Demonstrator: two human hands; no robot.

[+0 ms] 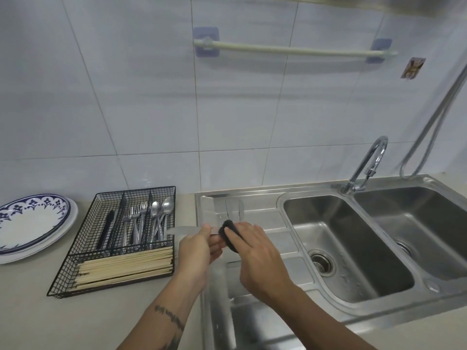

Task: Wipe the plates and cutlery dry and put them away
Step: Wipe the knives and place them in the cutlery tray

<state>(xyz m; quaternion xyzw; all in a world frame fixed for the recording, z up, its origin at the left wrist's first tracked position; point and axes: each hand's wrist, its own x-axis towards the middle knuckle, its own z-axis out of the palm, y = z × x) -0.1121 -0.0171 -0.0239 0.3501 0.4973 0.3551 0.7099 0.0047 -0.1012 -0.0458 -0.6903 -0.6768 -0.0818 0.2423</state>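
Progress, as judged from the layout: two plates (30, 223) sit stacked at the bench's far left edge, the blue-patterned one on top, apparently done. The black wire caddy (111, 238) stands on the bench between the plates and the sink's draining board (255, 218). Its rear compartments hold a dark-handled item, forks (135, 223) and spoons (160, 218); the front compartment holds chopsticks (123, 267). Most cutlery therefore looks put away. One piece is in hand: a pale-bladed knife (182, 229), held above the draining board's left edge, blade pointing left over the caddy's right rim. Blade is blurred; cannot tell whether it is dry.

Left hand (195, 251): fingers curled round the knife near the handle end, thumb on top.

Right hand (255, 251): fingers fairly straight and close together, pressing a dark cloth (228, 234) against the knife where the left hand holds it. Both forearms reach in from the bottom edge.

Remaining: finish wiping this knife, then place it in the caddy.
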